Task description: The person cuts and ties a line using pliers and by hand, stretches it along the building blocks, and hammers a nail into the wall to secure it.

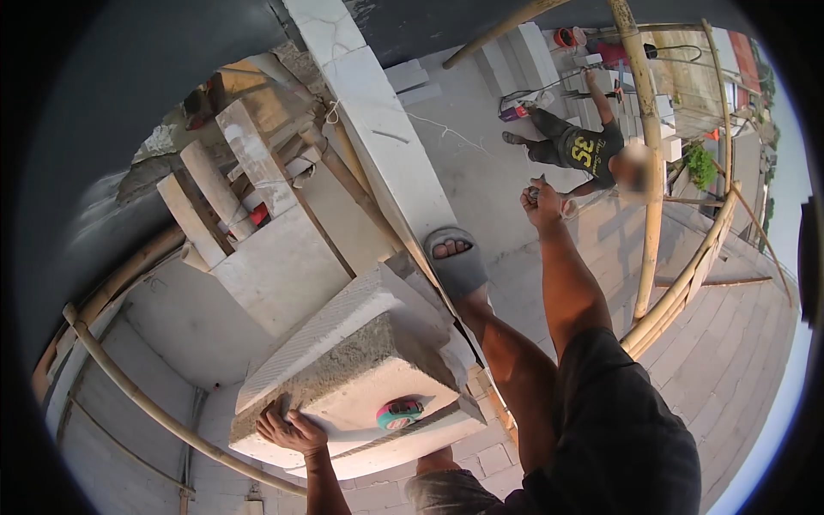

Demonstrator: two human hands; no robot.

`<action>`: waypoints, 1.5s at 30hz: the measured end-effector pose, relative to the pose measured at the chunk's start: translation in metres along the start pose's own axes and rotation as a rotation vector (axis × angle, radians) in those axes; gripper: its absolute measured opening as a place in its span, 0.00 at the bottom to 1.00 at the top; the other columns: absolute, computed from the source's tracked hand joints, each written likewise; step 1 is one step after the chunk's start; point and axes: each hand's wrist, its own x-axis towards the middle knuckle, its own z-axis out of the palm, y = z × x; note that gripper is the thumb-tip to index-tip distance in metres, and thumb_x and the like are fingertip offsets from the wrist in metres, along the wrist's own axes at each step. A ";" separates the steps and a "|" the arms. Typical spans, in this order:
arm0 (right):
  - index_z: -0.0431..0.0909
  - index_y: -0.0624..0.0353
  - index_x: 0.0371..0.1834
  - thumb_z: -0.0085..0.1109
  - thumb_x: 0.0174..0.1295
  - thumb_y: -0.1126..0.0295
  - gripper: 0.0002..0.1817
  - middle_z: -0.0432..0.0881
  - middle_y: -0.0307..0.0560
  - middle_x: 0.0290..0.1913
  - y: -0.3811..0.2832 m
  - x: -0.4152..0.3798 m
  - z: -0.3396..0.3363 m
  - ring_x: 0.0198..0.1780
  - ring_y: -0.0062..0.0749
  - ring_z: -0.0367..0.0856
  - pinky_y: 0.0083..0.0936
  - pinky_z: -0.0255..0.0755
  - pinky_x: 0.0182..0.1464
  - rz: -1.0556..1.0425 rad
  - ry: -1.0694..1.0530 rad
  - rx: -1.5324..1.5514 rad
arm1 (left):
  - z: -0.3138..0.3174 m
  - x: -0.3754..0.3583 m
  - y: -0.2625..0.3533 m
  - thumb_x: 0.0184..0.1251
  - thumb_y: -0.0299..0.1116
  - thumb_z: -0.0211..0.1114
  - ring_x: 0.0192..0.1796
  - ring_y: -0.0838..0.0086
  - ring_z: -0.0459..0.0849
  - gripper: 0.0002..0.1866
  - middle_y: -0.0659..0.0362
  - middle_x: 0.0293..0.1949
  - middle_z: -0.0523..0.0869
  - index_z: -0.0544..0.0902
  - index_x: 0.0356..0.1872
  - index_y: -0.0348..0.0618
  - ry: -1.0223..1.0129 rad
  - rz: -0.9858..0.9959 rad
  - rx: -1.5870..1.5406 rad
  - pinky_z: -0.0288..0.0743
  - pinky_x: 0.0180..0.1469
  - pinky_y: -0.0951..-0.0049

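Note:
My left hand (pixel 293 430) rests against the near left corner of a pale lightweight concrete block (pixel 378 378), its fingers apart and slightly bent. A teal and pink tape measure (pixel 400 414) lies on this block, to the right of that hand. More pale blocks (pixel 322 330) are stacked against it. My right hand (pixel 542 203) is stretched far forward, its fingers closed round something small and dark that I cannot make out. My sandalled foot (pixel 455 257) stands on the narrow white wall top (pixel 386 129).
Bamboo poles (pixel 645 129) run at the right, with another pole (pixel 172 421) at lower left. On a lower level, a co-worker in a dark shirt (pixel 588 150) is near stacked white blocks (pixel 519 60). Boards (pixel 253 154) stand upright at left. The wall top drops off on both sides.

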 end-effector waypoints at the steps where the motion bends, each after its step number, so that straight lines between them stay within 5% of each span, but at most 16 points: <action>1: 0.81 0.54 0.41 0.67 0.68 0.71 0.04 0.78 0.38 0.28 -0.006 0.003 -0.016 0.32 0.30 0.82 0.29 0.77 0.37 0.005 0.081 -0.011 | 0.001 0.000 -0.001 0.84 0.62 0.43 0.54 0.52 0.79 0.35 0.53 0.45 0.85 0.89 0.48 0.43 0.001 0.000 0.000 0.65 0.67 0.49; 3: 0.77 0.53 0.36 0.68 0.68 0.68 0.08 0.77 0.40 0.27 -0.018 0.002 -0.045 0.25 0.28 0.78 0.27 0.79 0.32 -0.035 0.310 0.010 | 0.003 0.000 -0.003 0.84 0.62 0.43 0.53 0.52 0.79 0.35 0.53 0.44 0.85 0.89 0.47 0.42 0.025 0.002 0.001 0.65 0.66 0.49; 5: 0.74 0.54 0.37 0.67 0.69 0.66 0.10 0.76 0.41 0.27 -0.023 0.037 -0.114 0.23 0.28 0.75 0.28 0.76 0.28 -0.072 0.286 0.010 | 0.004 -0.001 -0.003 0.84 0.62 0.43 0.53 0.52 0.79 0.35 0.53 0.44 0.85 0.89 0.47 0.41 0.032 -0.005 0.000 0.65 0.66 0.49; 9: 0.69 0.54 0.35 0.65 0.69 0.66 0.13 0.71 0.41 0.22 -0.051 0.009 -0.142 0.17 0.28 0.69 0.26 0.65 0.19 -0.079 0.523 -0.082 | 0.005 -0.002 -0.003 0.85 0.61 0.43 0.52 0.53 0.79 0.35 0.54 0.43 0.84 0.89 0.45 0.42 0.040 -0.001 0.001 0.65 0.64 0.50; 14: 0.73 0.51 0.34 0.67 0.66 0.66 0.11 0.69 0.37 0.23 -0.055 0.016 -0.150 0.20 0.24 0.69 0.25 0.64 0.20 -0.082 0.488 -0.143 | 0.003 -0.002 -0.007 0.85 0.61 0.43 0.51 0.54 0.79 0.34 0.55 0.41 0.84 0.89 0.45 0.42 0.040 0.009 -0.003 0.65 0.64 0.52; 16: 0.75 0.49 0.34 0.67 0.65 0.66 0.09 0.69 0.35 0.24 -0.056 0.015 -0.136 0.21 0.24 0.68 0.26 0.63 0.22 -0.067 0.487 -0.175 | 0.005 0.000 -0.003 0.82 0.64 0.43 0.49 0.51 0.78 0.37 0.49 0.42 0.82 0.85 0.44 0.35 0.030 -0.009 -0.014 0.65 0.61 0.50; 26: 0.80 0.46 0.33 0.64 0.70 0.55 0.11 0.80 0.33 0.26 -0.039 0.065 -0.112 0.18 0.21 0.64 0.26 0.58 0.23 -0.026 0.321 -0.262 | 0.003 -0.001 -0.001 0.82 0.63 0.44 0.50 0.50 0.77 0.37 0.48 0.43 0.83 0.86 0.46 0.33 0.008 -0.014 -0.009 0.65 0.62 0.48; 31: 0.79 0.47 0.35 0.67 0.69 0.55 0.11 0.74 0.34 0.24 -0.036 0.044 -0.080 0.18 0.22 0.66 0.26 0.58 0.23 -0.014 0.276 -0.284 | 0.006 -0.001 -0.003 0.82 0.63 0.44 0.50 0.48 0.77 0.38 0.47 0.44 0.82 0.85 0.46 0.33 0.027 -0.011 -0.009 0.65 0.62 0.48; 35: 0.77 0.46 0.37 0.70 0.68 0.54 0.13 0.68 0.33 0.24 -0.031 0.029 -0.050 0.19 0.23 0.68 0.27 0.60 0.22 0.009 0.247 -0.338 | 0.006 -0.001 -0.005 0.86 0.62 0.42 0.51 0.54 0.80 0.36 0.55 0.42 0.84 0.89 0.46 0.42 0.057 0.034 0.028 0.66 0.63 0.51; 45: 0.78 0.49 0.39 0.70 0.70 0.54 0.14 0.69 0.36 0.24 -0.016 0.033 -0.021 0.20 0.26 0.69 0.27 0.64 0.22 0.011 0.255 -0.407 | 0.005 0.001 -0.002 0.85 0.63 0.40 0.51 0.55 0.79 0.36 0.56 0.42 0.85 0.88 0.46 0.41 0.047 0.006 0.016 0.64 0.64 0.53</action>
